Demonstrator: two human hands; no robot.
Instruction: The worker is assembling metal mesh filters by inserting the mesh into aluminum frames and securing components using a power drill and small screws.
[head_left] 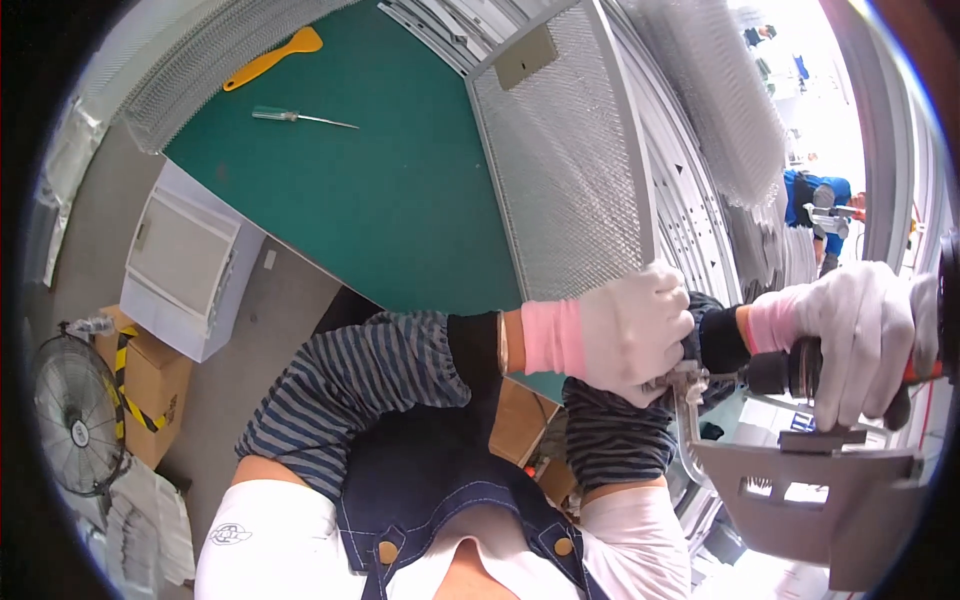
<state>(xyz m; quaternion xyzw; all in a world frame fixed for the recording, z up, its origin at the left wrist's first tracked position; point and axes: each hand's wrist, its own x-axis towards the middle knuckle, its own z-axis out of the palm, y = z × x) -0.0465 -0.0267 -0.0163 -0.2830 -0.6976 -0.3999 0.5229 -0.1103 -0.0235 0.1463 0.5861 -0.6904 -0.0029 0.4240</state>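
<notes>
My left hand, in a white glove with a pink cuff, is closed at the near end of a framed metal mesh panel. Its curled fingers hide whatever they grip. By its fingertips is a small metal fitting, at the top of a curved metal arm. My right hand, gloved the same way, wraps around a power drill. The drill's black chuck points left toward that fitting, and its reddish body is mostly covered by the hand. A grey metal plate with cutouts sits below the drill.
On the green tabletop lie a screwdriver and a yellow scraper. Mesh sheets line its far left edge. Metal profiles run along the right. A fan and cartons stand left; a co-worker is far right.
</notes>
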